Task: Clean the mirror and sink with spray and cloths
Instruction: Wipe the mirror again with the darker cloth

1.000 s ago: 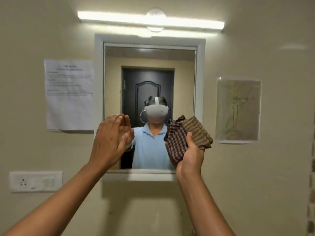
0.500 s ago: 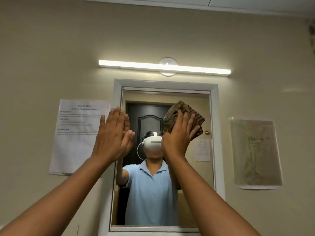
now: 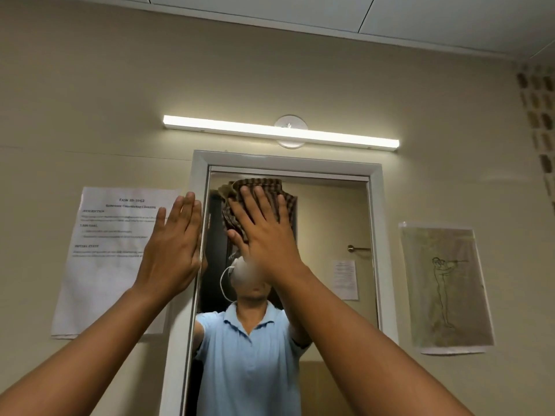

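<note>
A white-framed mirror (image 3: 336,223) hangs on the beige wall ahead. My right hand (image 3: 264,232) lies flat with spread fingers on a folded brown checked cloth (image 3: 258,190), pressing it against the glass near the mirror's top left. My left hand (image 3: 174,247) is open and flat against the mirror's left frame, holding nothing. The sink and the spray bottle are out of view.
A lit tube light (image 3: 279,133) runs above the mirror. A printed sheet (image 3: 111,259) is taped to the wall left of the mirror, and a drawing in a plastic sleeve (image 3: 444,289) hangs at its right. The mirror reflects a person in a blue shirt.
My right hand has carried the cloth up from the mirror's lower part to its top left and flattened it on the glass. My left hand has risen along the frame. The view has tilted upward.
</note>
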Motion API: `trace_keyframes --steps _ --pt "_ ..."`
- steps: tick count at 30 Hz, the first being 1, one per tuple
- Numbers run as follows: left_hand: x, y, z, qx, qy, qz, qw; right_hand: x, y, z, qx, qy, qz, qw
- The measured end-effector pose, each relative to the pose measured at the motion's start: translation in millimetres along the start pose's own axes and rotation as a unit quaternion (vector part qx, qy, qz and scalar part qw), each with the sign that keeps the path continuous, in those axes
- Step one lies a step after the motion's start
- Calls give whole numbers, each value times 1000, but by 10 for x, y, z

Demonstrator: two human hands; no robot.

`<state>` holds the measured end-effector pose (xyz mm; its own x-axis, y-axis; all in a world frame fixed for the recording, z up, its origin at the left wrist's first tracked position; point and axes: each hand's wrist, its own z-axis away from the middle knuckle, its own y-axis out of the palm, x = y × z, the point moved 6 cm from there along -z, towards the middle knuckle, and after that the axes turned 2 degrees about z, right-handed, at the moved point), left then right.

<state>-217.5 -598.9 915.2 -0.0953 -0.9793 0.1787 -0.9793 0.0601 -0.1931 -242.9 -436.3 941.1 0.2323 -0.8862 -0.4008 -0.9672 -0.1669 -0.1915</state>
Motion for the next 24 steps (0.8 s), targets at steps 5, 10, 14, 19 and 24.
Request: trace_keyframes --steps 5,10,14,19,24 --pt "-5 -7 -15 -15 20 -11 1000 -726 -144 182 -10 95 -15 995" --pt "-18 -24 -58 -26 34 -13 999 -1581 -188 523 -38 210 0 977" --pt "-18 -31 -82 -28 32 -8 999 -1732 -181 619 -66 279 17 958" --pt "20 -11 -57 -21 39 -8 999 -1511 -211 521 -90 355 0 931" --pt "6 18 -51 -8 31 8 999 -1003 -179 222 -75 295 -27 952"
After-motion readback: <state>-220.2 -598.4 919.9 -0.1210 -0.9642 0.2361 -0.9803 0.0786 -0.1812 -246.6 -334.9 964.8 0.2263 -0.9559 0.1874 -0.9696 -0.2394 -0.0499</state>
